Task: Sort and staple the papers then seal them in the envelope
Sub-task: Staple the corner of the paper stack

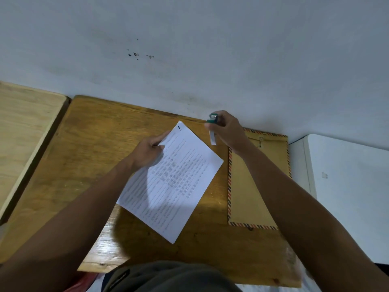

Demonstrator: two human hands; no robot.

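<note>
Here, left hand (150, 151) pinching papers (174, 182), right hand (228, 131) gripping stapler (213, 119), envelope (248, 186) beside

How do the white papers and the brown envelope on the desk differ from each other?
The papers are white with printed lines and a handwritten number at the top corner; the envelope is plain brown with a striped border. The papers lie turned at an angle, while the envelope lies square to the desk edge. The left hand pins the papers; the right hand, holding a green stapler, only hovers over the envelope. Both lie flat.
</note>
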